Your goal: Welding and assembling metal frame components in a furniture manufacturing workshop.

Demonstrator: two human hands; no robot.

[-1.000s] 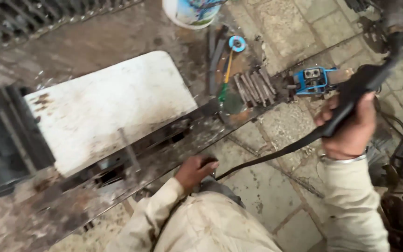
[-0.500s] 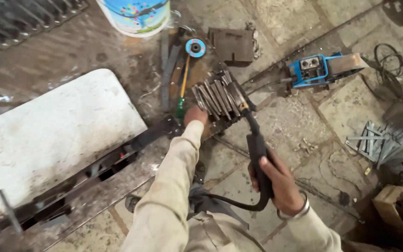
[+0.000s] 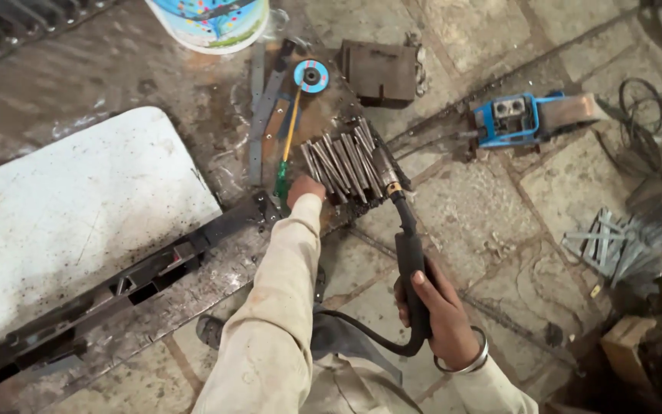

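My right hand (image 3: 440,310) grips the black handle of a welding torch (image 3: 401,230), whose nozzle points at a row of several short metal rods (image 3: 342,165) lying side by side on the floor. A black cable runs from the torch back under my arm. My left hand (image 3: 305,188) reaches forward in a pale sleeve and rests at the near edge of the rods, next to a green-handled screwdriver (image 3: 285,157). Whether it grips anything is hidden from me.
A white metal sheet (image 3: 70,222) lies on a dark steel frame (image 3: 155,268) at left. A blue angle grinder (image 3: 530,116), a blue grinding disc (image 3: 312,75), a dark metal block (image 3: 381,70), a painted bucket (image 3: 212,21) and loose metal strips (image 3: 614,241) lie around.
My right hand brought the torch down from the upper right to the rods. My left hand moved from the steel frame up to the rods. The view shifted right.
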